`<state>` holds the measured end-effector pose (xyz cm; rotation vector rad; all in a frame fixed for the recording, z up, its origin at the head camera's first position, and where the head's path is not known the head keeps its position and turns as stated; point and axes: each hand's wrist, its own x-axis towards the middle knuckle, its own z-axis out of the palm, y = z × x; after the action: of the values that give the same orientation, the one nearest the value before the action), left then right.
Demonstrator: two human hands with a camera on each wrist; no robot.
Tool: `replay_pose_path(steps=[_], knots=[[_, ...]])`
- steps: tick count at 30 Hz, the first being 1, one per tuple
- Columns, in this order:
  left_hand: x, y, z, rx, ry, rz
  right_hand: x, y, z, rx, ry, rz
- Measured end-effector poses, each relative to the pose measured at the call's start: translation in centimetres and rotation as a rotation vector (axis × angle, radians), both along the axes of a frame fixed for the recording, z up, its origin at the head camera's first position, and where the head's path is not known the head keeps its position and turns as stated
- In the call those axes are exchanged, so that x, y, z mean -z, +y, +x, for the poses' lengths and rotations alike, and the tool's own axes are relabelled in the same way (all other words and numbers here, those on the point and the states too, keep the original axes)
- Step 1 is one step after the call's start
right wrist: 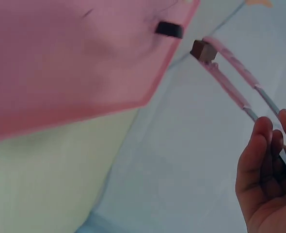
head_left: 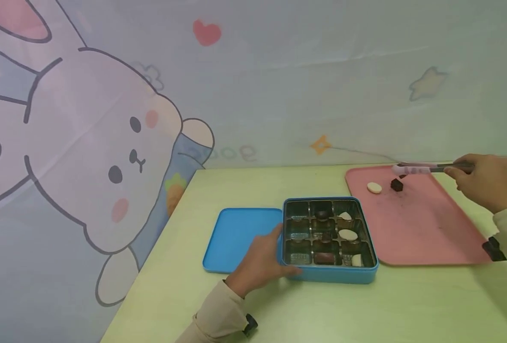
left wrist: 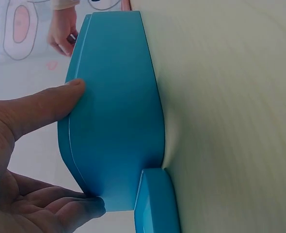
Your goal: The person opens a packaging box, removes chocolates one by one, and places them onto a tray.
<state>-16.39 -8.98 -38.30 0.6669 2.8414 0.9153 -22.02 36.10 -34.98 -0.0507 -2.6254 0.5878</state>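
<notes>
My right hand grips a pair of tongs with pink-covered tips, held over the far part of a pink tray. Between the tips sits a brown chocolate cube, seen best in the right wrist view. On the tray lie a dark chocolate cube and a white oval chocolate. My left hand holds the near left corner of a blue box, thumb on the front wall, fingers at the left side. Several dark and white chocolates stand in compartments of its insert; others hold none.
A blue lid lies flat at the box's left, close against it. The tray is right of the box, with dark crumbs on its surface. Behind the pale table hangs a cloth backdrop with a printed rabbit.
</notes>
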Motion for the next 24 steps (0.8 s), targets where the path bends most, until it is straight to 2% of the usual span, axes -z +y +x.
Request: replay_pose_path(steps=[5,13,21,24], knots=[[0.2,-0.5,0.4,-0.020,-0.020,0.019,1.4,0.3,0.3,0.065,-0.006,0.017],[-0.1,-0.9,0.4,0.002,0.002,0.021,3.2,0.4,1.4,0.124,-0.022,0.019],[0.0,-0.4,0.3,-0.001,-0.017,0.016,3.4,0.5,1.7,0.136,-0.030,0.020],[0.1,0.0,0.2,0.001,-0.015,0.017,3.3,0.6,2.0,0.140,0.017,0.014]])
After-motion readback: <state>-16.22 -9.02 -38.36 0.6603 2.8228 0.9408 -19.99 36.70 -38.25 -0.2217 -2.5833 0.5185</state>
